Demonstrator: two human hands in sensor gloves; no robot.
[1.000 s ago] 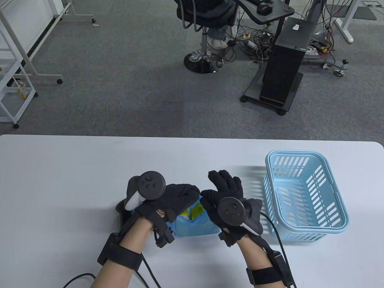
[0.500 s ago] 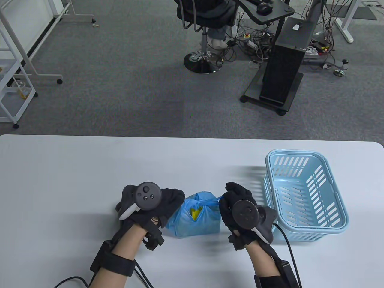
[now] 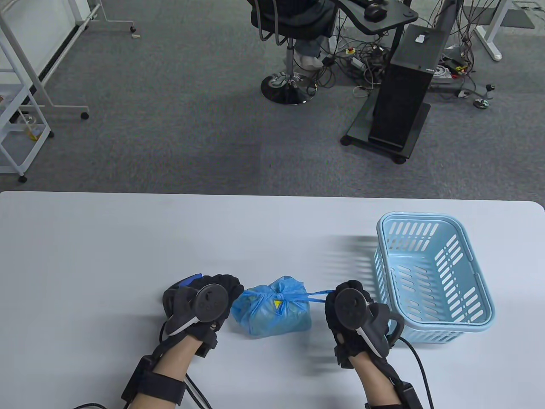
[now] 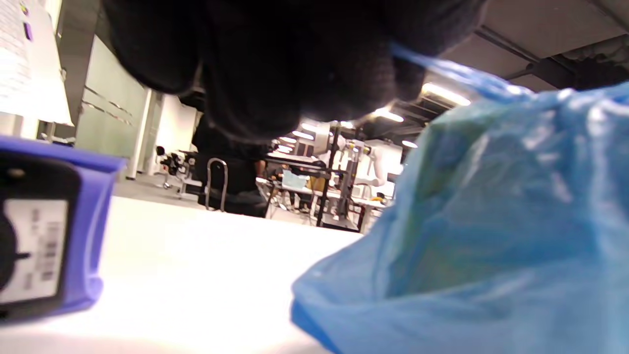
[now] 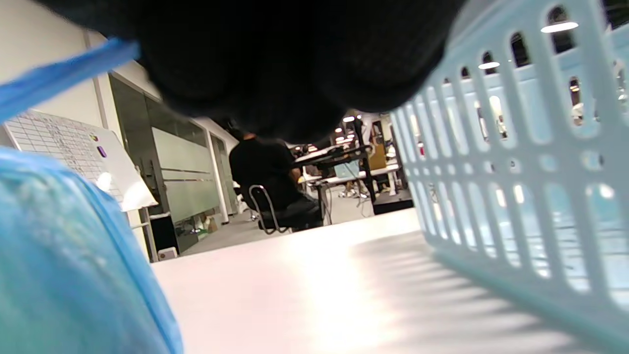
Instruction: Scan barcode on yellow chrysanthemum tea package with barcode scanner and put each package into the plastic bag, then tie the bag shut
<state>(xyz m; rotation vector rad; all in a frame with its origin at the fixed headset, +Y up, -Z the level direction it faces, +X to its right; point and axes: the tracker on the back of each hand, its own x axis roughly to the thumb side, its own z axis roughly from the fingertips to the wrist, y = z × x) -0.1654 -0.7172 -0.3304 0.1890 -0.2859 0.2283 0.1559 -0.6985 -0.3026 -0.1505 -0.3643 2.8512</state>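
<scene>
The blue plastic bag (image 3: pixel 272 315) sits on the table near its front edge, its handles drawn into a knot (image 3: pixel 279 296) on top. A bit of yellow tea package (image 3: pixel 278 304) shows through the plastic. My left hand (image 3: pixel 232 292) grips the left handle end right beside the bag. To the right, my right hand (image 3: pixel 334 300) pinches the other handle strand (image 3: pixel 317 295), which is stretched taut. In the left wrist view my curled fingers (image 4: pixel 275 64) hold a blue strand (image 4: pixel 442 66) above the bag (image 4: pixel 491 236). The right wrist view shows its strand (image 5: pixel 59 73) leaving my fist.
The blue and black barcode scanner (image 3: pixel 187 281) lies under and behind my left hand, also the scanner (image 4: pixel 44 231) at that wrist view's left. A light blue basket (image 3: pixel 430 324) stands close to the right of my right hand. White table (image 3: pixel 127 247) stretches left and back.
Both hands came down from over the bag's mouth and pulled apart sideways. The handles have drawn tight into a knot, and the open mouth showing yellow packages has closed.
</scene>
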